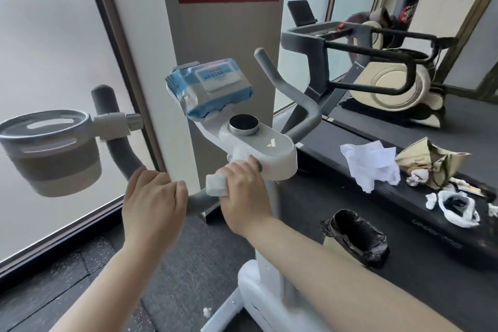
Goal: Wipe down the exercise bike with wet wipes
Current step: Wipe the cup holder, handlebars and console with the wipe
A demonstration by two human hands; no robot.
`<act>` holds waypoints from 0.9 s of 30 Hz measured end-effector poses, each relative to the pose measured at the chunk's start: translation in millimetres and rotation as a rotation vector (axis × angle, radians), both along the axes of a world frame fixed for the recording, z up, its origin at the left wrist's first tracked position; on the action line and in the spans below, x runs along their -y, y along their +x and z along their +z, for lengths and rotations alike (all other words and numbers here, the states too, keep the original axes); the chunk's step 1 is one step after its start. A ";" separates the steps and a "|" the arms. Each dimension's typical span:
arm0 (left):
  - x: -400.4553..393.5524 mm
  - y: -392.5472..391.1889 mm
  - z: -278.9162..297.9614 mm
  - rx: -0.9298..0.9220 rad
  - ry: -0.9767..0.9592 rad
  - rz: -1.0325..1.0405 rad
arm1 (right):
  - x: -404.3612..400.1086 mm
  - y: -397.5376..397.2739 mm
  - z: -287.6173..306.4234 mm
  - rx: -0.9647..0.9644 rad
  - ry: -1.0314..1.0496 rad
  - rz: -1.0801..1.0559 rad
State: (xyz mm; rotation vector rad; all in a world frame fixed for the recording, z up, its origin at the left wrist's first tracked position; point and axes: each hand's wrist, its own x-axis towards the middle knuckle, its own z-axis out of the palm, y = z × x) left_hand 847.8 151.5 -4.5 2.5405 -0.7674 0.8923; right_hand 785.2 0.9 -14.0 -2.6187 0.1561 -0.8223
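Mid-job, I'd say. The right hand (244, 188) is clenched around a folded white wet wipe (216, 186), rubbing under the white plastic console (265, 149) of the white exercise bike (266, 272), and the left hand (153, 202) grips the grey foam handlebar (118, 147) to steady it. One blue wipe pack (208, 86) sits on top. The frame and base look untouched, so plenty's left. One black-lined bin (355, 237), and several crumpled wipes on the treadmill deck (404, 205) – hard to count.
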 end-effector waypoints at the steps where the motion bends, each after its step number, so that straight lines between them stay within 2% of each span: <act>1: -0.5 0.5 -0.2 -0.004 -0.002 0.005 | -15.2 -0.5 -2.2 0.004 -0.001 0.062; 4: -2.1 1.6 0.3 -0.009 0.029 -0.004 | -4.1 1.1 4.3 -0.049 -0.137 0.246; 7: -3.1 1.0 1.3 -0.015 0.055 -0.029 | 54.0 8.0 21.6 -0.257 -0.305 0.176; 9: -1.8 0.9 0.0 -0.006 0.021 -0.031 | 72.4 9.1 26.3 -0.299 -0.359 0.138; 12: -1.2 2.8 -5.2 0.011 -0.015 0.004 | 45.2 7.8 18.6 -0.227 -0.287 0.076; 15: -2.0 5.6 -8.6 0.051 -0.004 -0.006 | 11.1 -0.2 -2.1 -0.066 -0.192 0.228; 18: -4.4 9.3 -9.8 0.074 0.011 -0.015 | 33.2 2.3 2.2 -0.113 -0.291 0.285; 21: -3.6 8.9 -9.5 0.103 -0.011 -0.017 | 61.4 10.8 9.9 -0.159 -0.306 0.149; 24: -2.9 6.2 -10.6 0.091 -0.051 0.003 | 26.5 6.6 3.8 -0.031 -0.125 -0.026; 26: -1.9 6.2 -8.2 0.086 -0.053 0.011 | -11.1 -1.2 -10.8 0.047 -0.032 0.073; 27: -1.9 5.8 -5.6 0.070 -0.041 0.014 | -21.7 -7.7 -14.8 0.042 -0.050 0.152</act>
